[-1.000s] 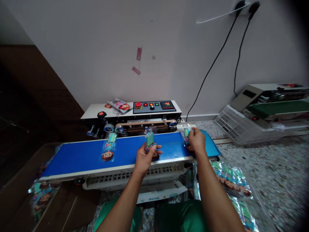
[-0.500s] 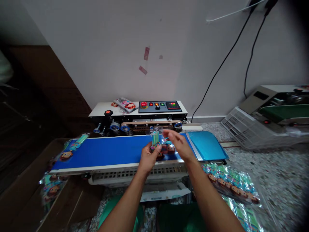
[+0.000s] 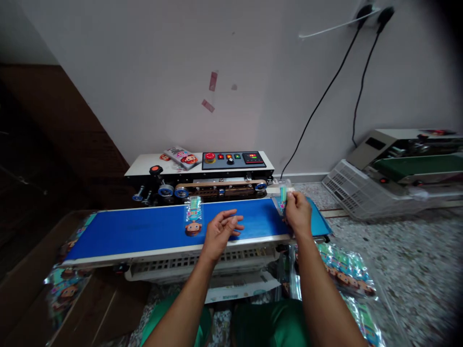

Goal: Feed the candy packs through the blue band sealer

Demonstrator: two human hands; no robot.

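Observation:
My left hand [image 3: 221, 232] hovers over the blue belt [image 3: 144, 231] with its fingers apart and nothing in it. At the belt's right end, my right hand [image 3: 298, 210] pinches a clear packet [image 3: 282, 196] that has a green and blue printed item inside. The packet stands nearly upright beside the machine's edge. Another clear packet [image 3: 193, 217], with a cartoon face at its lower end, lies on the belt left of my left hand. Behind the belt is the sealing machine [image 3: 198, 164] with its buttons and red display.
A cardboard box [image 3: 104, 299] with packets is at the lower left. Packed bags [image 3: 343, 270] lie at the lower right. A white crate [image 3: 352, 193] and a second machine [image 3: 415, 159] stand at the right. Black cables [image 3: 327, 91] hang on the wall.
My right hand has moved right and now pinches a packet at the belt's end. My left hand has let go of its packet. One packet now lies mid-belt; the left-end packet has moved off leftward.

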